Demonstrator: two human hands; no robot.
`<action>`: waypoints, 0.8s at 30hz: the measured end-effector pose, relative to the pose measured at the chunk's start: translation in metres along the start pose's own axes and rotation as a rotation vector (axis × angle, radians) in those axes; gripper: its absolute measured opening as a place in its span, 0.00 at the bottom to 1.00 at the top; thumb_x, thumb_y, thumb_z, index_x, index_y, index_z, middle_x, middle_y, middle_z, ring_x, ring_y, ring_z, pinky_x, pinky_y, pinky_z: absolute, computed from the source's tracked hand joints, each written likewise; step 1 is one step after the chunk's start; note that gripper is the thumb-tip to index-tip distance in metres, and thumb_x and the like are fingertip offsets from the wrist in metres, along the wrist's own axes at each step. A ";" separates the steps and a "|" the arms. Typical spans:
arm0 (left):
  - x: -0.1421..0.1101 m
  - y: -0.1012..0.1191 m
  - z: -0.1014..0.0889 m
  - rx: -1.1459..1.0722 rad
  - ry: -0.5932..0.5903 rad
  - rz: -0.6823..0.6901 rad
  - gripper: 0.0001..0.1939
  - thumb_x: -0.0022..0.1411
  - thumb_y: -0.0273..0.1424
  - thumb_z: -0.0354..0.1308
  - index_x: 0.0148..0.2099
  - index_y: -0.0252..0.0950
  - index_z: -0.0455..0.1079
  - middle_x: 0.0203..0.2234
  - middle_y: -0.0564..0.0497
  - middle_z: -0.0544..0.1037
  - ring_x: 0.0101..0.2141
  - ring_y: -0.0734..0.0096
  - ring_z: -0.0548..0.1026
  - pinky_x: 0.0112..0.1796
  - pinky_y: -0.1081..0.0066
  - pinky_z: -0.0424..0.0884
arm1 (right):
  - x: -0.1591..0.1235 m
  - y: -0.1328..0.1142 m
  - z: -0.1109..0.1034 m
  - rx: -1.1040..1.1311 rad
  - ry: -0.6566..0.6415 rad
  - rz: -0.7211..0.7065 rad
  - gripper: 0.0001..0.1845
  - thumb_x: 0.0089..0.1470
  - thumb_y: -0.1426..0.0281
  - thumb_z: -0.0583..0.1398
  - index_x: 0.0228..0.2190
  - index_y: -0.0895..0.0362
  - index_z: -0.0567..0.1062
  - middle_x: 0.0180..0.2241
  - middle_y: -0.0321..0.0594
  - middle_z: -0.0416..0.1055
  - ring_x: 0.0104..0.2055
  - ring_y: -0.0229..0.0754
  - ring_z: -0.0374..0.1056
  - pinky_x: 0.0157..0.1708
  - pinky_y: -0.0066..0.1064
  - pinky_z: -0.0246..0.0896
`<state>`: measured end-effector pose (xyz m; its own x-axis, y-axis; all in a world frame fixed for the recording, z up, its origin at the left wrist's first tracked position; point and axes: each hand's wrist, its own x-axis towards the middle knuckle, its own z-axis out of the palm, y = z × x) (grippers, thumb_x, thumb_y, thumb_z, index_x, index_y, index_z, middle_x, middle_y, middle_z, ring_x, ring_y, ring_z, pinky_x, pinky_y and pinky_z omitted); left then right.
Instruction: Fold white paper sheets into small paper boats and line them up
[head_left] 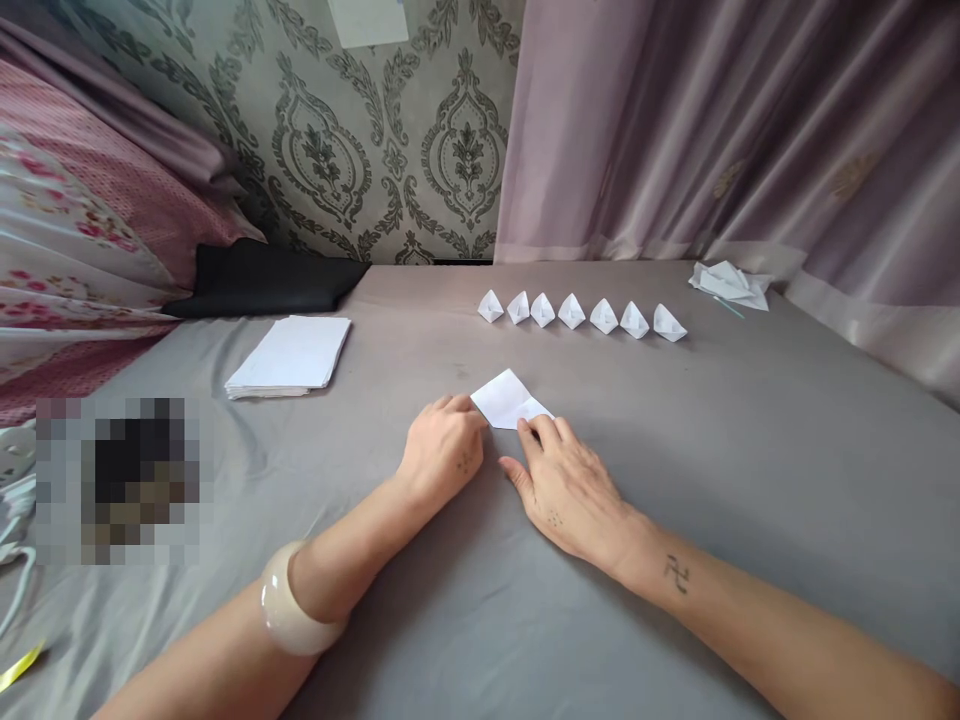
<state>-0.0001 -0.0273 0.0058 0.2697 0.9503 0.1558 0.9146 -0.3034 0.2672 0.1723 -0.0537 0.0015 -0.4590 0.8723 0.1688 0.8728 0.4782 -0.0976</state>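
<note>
A folded white sheet of paper [506, 398] lies on the grey cloth in front of me, with a pointed top and a crease line on its right half. My left hand [448, 440] is closed at its left corner, the fingers curled and the fingertips partly hidden. My right hand [574, 480] rests on its lower right edge, fingertips pressing down and the thumb held apart on the cloth side. Beyond the hands, several small folded paper boats [571, 311] stand in a row.
A stack of white paper [291, 355] sits at the left, before a black cloth [274, 280]. More folded paper [731, 283] lies in a pile at the far right, near the curtain [645, 130]. White cables [19, 560] and a yellow strip [21, 666] are at the left edge.
</note>
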 end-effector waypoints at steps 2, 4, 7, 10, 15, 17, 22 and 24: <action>0.008 -0.007 0.003 -0.194 0.103 -0.179 0.13 0.61 0.23 0.46 0.41 0.34 0.71 0.35 0.46 0.76 0.36 0.66 0.73 0.37 0.68 0.67 | 0.000 -0.001 0.001 -0.014 -0.001 -0.005 0.27 0.63 0.59 0.48 0.53 0.67 0.68 0.43 0.54 0.68 0.44 0.52 0.64 0.41 0.42 0.68; 0.017 -0.011 0.006 -0.366 0.146 -0.296 0.13 0.63 0.29 0.49 0.49 0.33 0.67 0.36 0.47 0.77 0.33 0.69 0.73 0.36 0.69 0.68 | 0.000 -0.001 0.001 -0.018 0.005 -0.014 0.28 0.63 0.59 0.48 0.53 0.67 0.68 0.43 0.54 0.68 0.45 0.52 0.64 0.42 0.43 0.67; 0.027 -0.012 0.009 -0.508 0.091 -0.291 0.19 0.60 0.33 0.54 0.53 0.34 0.64 0.34 0.49 0.76 0.30 0.71 0.72 0.34 0.71 0.68 | 0.000 -0.001 0.003 0.000 0.015 -0.020 0.27 0.64 0.60 0.47 0.53 0.68 0.67 0.45 0.55 0.68 0.46 0.53 0.63 0.42 0.43 0.68; 0.027 -0.009 0.008 -0.515 0.066 -0.255 0.20 0.57 0.27 0.54 0.53 0.36 0.66 0.27 0.54 0.73 0.27 0.73 0.70 0.31 0.73 0.66 | 0.001 0.001 0.004 0.061 0.021 -0.019 0.27 0.63 0.60 0.48 0.54 0.67 0.66 0.48 0.55 0.67 0.48 0.54 0.63 0.41 0.44 0.69; 0.008 0.000 0.004 -0.383 0.107 -0.352 0.21 0.55 0.25 0.50 0.50 0.39 0.72 0.21 0.54 0.72 0.25 0.72 0.70 0.31 0.73 0.64 | 0.008 0.005 0.005 0.198 0.018 -0.110 0.22 0.64 0.63 0.48 0.53 0.63 0.66 0.51 0.52 0.64 0.52 0.52 0.60 0.47 0.44 0.67; 0.001 0.005 0.002 -0.365 0.066 -0.369 0.17 0.56 0.27 0.49 0.44 0.37 0.76 0.21 0.53 0.74 0.24 0.71 0.70 0.31 0.72 0.64 | 0.011 0.008 0.004 0.218 0.010 -0.140 0.22 0.64 0.64 0.48 0.53 0.63 0.65 0.52 0.52 0.63 0.53 0.51 0.59 0.47 0.43 0.66; -0.010 0.018 -0.002 -0.326 -0.026 -0.299 0.13 0.58 0.27 0.49 0.37 0.35 0.76 0.23 0.50 0.76 0.25 0.71 0.72 0.30 0.72 0.63 | 0.012 0.014 0.000 0.204 -0.032 -0.178 0.22 0.64 0.63 0.47 0.54 0.61 0.66 0.50 0.51 0.65 0.50 0.51 0.60 0.42 0.43 0.68; -0.012 0.017 -0.006 -0.300 -0.083 -0.282 0.12 0.57 0.26 0.50 0.38 0.35 0.75 0.23 0.50 0.76 0.25 0.70 0.72 0.30 0.72 0.63 | 0.010 0.016 -0.001 0.192 -0.036 -0.201 0.22 0.65 0.64 0.47 0.55 0.59 0.65 0.50 0.51 0.65 0.50 0.51 0.60 0.43 0.44 0.68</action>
<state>0.0101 -0.0442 0.0140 0.0557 0.9978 -0.0371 0.8312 -0.0257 0.5554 0.1818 -0.0380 0.0030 -0.6283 0.7594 0.1691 0.7177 0.6497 -0.2506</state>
